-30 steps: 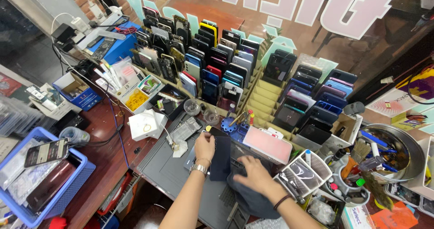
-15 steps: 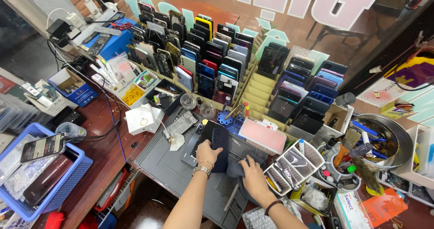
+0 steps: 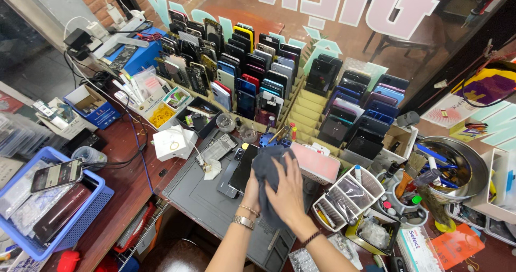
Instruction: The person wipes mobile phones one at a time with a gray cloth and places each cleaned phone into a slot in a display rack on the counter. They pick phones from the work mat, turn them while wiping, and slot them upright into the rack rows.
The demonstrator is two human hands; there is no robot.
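Since a moment ago the right hand (image 3: 287, 189) has moved onto the dark cloth (image 3: 267, 167), palm pressing it flat over the black phone (image 3: 243, 168); the left hand (image 3: 251, 189) grips phone and cloth underneath. Below them lies a grey mat (image 3: 204, 199), racks of phones (image 3: 258, 73) beyond

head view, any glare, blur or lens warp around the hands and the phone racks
Head view: evenly lit and sharp, the right hand and grey cloth show no real motion blur; soft shadows only; wide-lens warp bends the blue basket and bench edges outward; the window behind the phone racks carries faint reflections, no harsh glare.
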